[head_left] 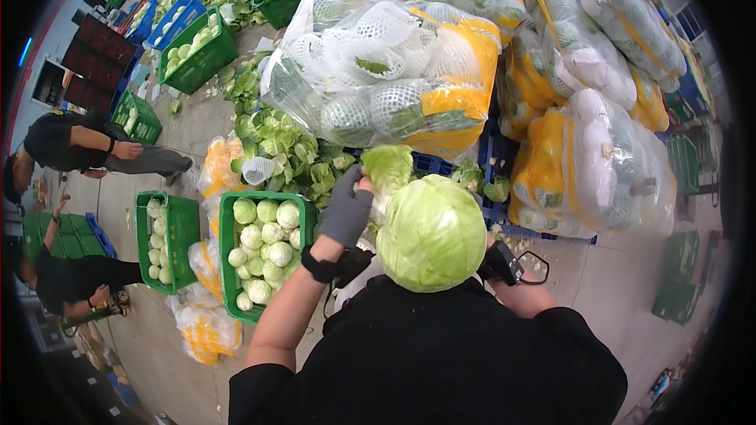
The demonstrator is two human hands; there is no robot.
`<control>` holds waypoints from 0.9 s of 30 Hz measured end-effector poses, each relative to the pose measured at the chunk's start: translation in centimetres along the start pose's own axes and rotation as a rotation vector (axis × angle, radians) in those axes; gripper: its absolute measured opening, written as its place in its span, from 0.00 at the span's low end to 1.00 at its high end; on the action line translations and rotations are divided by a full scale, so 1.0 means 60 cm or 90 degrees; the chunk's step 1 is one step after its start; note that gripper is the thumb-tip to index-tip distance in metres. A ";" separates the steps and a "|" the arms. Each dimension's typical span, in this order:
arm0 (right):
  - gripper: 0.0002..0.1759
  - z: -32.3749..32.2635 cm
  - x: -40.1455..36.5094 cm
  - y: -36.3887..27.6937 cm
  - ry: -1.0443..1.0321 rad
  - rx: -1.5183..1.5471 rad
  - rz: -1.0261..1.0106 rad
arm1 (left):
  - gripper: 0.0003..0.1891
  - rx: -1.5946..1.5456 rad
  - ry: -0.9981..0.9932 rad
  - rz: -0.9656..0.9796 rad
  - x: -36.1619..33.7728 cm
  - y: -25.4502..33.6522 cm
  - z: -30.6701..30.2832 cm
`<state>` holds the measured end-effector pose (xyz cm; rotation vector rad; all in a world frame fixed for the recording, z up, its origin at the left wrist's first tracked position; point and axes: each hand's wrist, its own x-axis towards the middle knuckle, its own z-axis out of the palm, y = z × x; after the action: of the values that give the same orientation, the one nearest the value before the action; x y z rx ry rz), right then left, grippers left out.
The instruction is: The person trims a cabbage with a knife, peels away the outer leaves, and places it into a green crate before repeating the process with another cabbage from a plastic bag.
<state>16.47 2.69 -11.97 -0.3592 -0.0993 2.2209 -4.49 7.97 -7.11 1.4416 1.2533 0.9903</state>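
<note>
A large pale green cabbage (431, 234) is held up close in front of my chest. At its upper left, my left hand (346, 211), in a grey glove, has its fingers closed on a cabbage leaf (387, 168). Whether that leaf is still joined to the head I cannot tell. The cabbage hides my right hand; only the right forearm and wrist, with a strapped device (504, 262), show at its right side. A black band circles my left wrist.
Left of me stands a green crate (228, 248) of cabbages, with another (139, 228) beyond. Loose leaves (287, 153) lie ahead. Large bags of netted cabbages (386, 71) are stacked on a blue pallet (551, 237). Two people (59, 142) (67, 275) are at the far left.
</note>
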 end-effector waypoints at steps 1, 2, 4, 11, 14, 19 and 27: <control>0.33 0.003 -0.003 0.000 0.021 -0.028 -0.002 | 0.10 -0.029 -0.001 -0.087 -0.007 -0.011 0.015; 0.33 0.006 -0.003 0.000 0.029 -0.041 -0.005 | 0.10 -0.057 -0.003 -0.171 -0.008 -0.028 0.026; 0.33 0.005 -0.002 0.005 0.040 -0.057 -0.012 | 0.12 -0.194 -0.096 -0.189 0.001 -0.090 0.031; 0.34 0.041 0.010 -0.021 0.061 -0.227 -0.168 | 0.30 0.430 -0.214 -0.200 0.013 -0.164 0.014; 0.34 0.064 0.031 -0.038 0.058 -0.376 -0.268 | 0.39 0.059 -0.092 -0.050 0.052 -0.121 -0.026; 0.36 0.119 0.092 -0.055 -0.032 0.031 -0.285 | 0.60 -0.154 -0.090 0.190 0.005 0.116 -0.018; 0.28 0.133 0.099 -0.056 -0.050 -0.320 -0.178 | 0.41 -0.163 -0.209 0.175 0.021 0.168 -0.066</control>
<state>13.19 9.86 -4.99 -0.4951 -0.7146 1.9116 -5.89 9.53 3.60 1.5216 0.6783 1.0031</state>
